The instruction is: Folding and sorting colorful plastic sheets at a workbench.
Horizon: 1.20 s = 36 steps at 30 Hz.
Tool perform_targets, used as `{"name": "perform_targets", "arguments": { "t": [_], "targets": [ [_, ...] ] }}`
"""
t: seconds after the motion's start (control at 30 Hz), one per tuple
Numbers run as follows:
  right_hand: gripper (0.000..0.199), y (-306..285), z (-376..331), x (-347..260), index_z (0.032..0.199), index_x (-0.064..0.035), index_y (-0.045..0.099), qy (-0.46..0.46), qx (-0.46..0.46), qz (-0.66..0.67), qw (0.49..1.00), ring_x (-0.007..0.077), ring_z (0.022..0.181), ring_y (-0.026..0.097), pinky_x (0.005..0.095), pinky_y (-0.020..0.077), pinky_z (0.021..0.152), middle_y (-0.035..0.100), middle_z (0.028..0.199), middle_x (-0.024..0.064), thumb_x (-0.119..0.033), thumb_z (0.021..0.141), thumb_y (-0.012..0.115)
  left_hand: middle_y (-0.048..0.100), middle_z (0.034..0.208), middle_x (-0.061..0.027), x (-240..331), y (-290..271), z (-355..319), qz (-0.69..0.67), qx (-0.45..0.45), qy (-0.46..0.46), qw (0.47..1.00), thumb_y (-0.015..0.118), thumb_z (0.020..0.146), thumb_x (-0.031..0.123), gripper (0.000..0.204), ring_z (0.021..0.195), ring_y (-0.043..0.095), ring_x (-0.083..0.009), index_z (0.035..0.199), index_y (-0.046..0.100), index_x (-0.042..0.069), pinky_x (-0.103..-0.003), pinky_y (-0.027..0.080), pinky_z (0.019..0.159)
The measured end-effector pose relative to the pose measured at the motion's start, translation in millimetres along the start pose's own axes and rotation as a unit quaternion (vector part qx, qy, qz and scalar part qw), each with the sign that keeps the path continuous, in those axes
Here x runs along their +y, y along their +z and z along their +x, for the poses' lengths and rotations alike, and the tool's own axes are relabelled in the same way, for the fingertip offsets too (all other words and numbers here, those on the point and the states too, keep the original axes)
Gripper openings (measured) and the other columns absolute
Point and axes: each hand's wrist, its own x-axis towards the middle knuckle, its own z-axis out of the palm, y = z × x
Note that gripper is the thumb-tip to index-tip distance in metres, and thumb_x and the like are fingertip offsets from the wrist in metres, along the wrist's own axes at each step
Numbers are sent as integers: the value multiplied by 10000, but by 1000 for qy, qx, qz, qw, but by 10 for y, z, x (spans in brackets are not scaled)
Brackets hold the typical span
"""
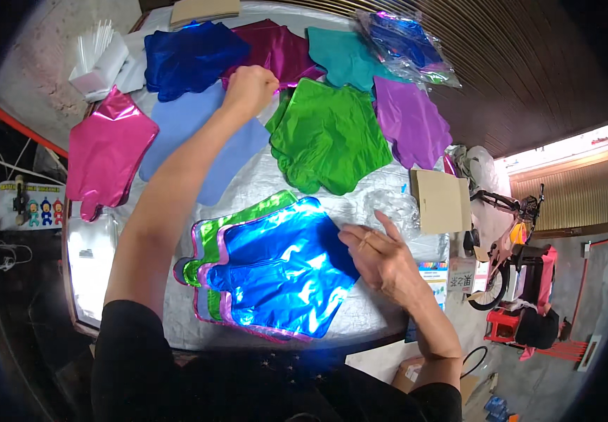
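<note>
A stack of flat, uninflated foil balloons lies before me, with a shiny blue foil balloon (276, 260) on top and green and pink edges showing beneath. My left hand (248, 93) reaches across to the near edge of a dark magenta foil balloon pile (276, 49). Its fingers are closed; what they grip, if anything, is hidden. By the right edge of the blue balloon hovers my right hand (381, 264), fingers stretched and apart, apparently holding nothing. Under my left forearm lies a pale blue balloon pile (184, 119), and a green balloon pile (328, 133) sits right of it.
Further piles surround these: dark blue (191, 60), teal (343, 53), purple (411, 119) and pink (111, 155). A white box of straws (100, 67) stands at far left. Clear plastic bags (392, 211) and cardboard pieces (441, 200) lie at right. A bicycle (504, 246) stands beyond the table.
</note>
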Motion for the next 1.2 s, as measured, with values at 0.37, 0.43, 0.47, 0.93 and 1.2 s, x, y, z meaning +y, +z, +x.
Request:
{"name": "perform_targets", "arguments": {
  "t": [0.37, 0.43, 0.47, 0.93, 1.2],
  "targets": [
    [403, 250, 1851, 813, 1324, 0, 596, 30, 100, 79, 991, 440, 1155, 630, 431, 523, 994, 657, 1265, 250, -4, 921, 577, 754, 842, -28, -417, -46, 67, -470, -26, -298, 831, 809, 847, 200, 162, 737, 670, -99, 960, 796, 85, -268, 536, 685],
    [369, 440, 2306, 933, 1323, -18, 603, 21, 104, 46, 993, 410, 1213, 606, 454, 490, 1031, 662, 1256, 248, -86, 962, 572, 763, 835, -39, -489, -23, 81, -488, -15, -312, 815, 828, 820, 233, 168, 737, 691, -107, 944, 811, 121, -280, 546, 682],
    [369, 593, 2505, 1058, 1323, -18, 603, 24, 107, 45, 993, 410, 1213, 606, 454, 490, 1031, 662, 1256, 248, -86, 962, 572, 763, 835, -42, -439, -8, 117, -419, 20, -277, 864, 819, 825, 231, 175, 737, 694, -115, 958, 806, 117, -286, 549, 688],
    [480, 1042, 3054, 1236, 1362, -179, 638, 121, 34, -106, 986, 231, 1407, 486, 595, 214, 1220, 609, 1423, 101, -486, 1034, 466, 704, 830, -15, 113, -1379, 1246, -297, 277, -108, 907, 622, 935, 122, 136, 724, 617, -148, 890, 744, 82, -322, 499, 651],
    [499, 926, 3111, 1159, 1396, -172, 621, 126, -28, -127, 983, 250, 1433, 458, 624, 148, 1230, 561, 1486, 107, -464, 1007, 511, 693, 889, -12, 185, -2896, 1009, -384, 295, -29, 875, 637, 978, 212, 158, 728, 609, -107, 1039, 705, 84, -281, 495, 674]
  ]
}}
